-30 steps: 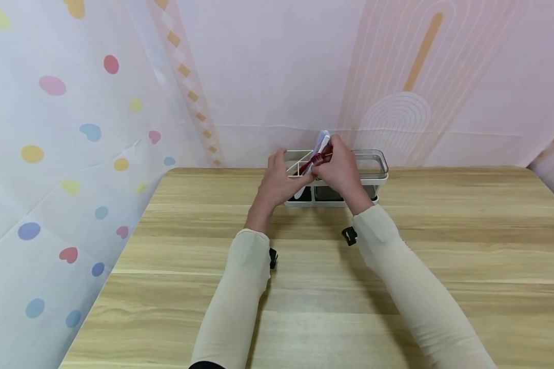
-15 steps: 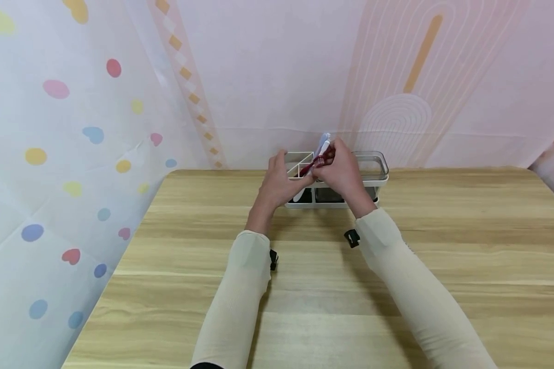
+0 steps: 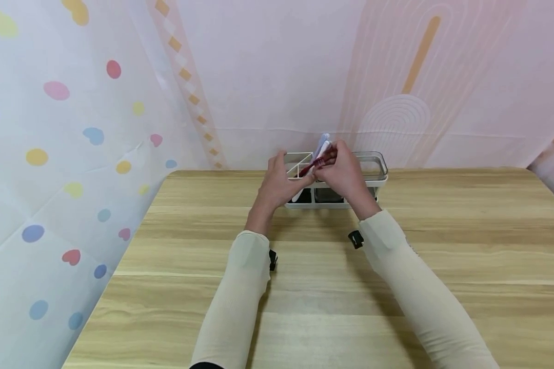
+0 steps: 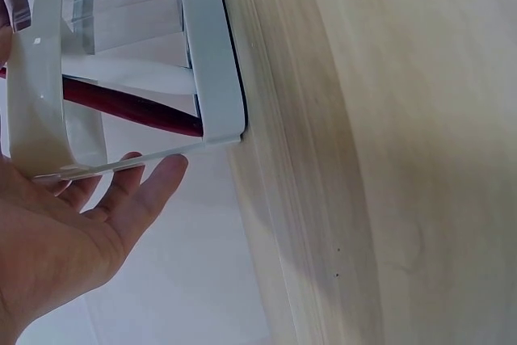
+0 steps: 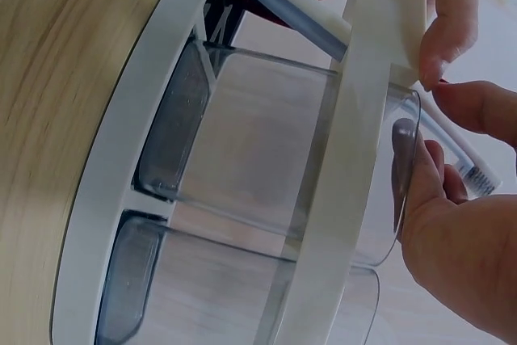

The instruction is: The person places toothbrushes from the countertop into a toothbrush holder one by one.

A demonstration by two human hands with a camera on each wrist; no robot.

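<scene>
1. Head view: a white rack (image 3: 378, 179) with clear bins stands at the far edge of a wooden table (image 3: 304, 287), against a pink backdrop (image 3: 277, 66). Both hands meet over the rack's left half.
2. Head view: the left hand (image 3: 279, 180) rests at the rack's left end, fingers fairly straight, thumb raised towards a dark red stick (image 3: 310, 167). The right hand (image 3: 343, 171) curls its fingers about the upper end of that stick, just beside a pale blue and white tube (image 3: 322, 143) that rises tilted from the rack. Whether the right hand also grips the tube cannot be told here.
3. Left wrist view: the left hand (image 4: 73, 236) is spread, its straight fingers (image 4: 149, 191) lying against the outer end of the rack (image 4: 212, 54). The dark red stick (image 4: 129, 107) runs slanted inside the frame, its tip near the rack's corner by the table (image 4: 388, 159).
4. Right wrist view: the right hand (image 5: 460, 224) pinches with thumb and fingers at the rack's top rim (image 5: 355, 167); a white strip with small print (image 5: 472, 169) passes between the fingers. The left hand's fingers show at the top, on the rim. The clear bins (image 5: 258, 151) sit inside the frame.
</scene>
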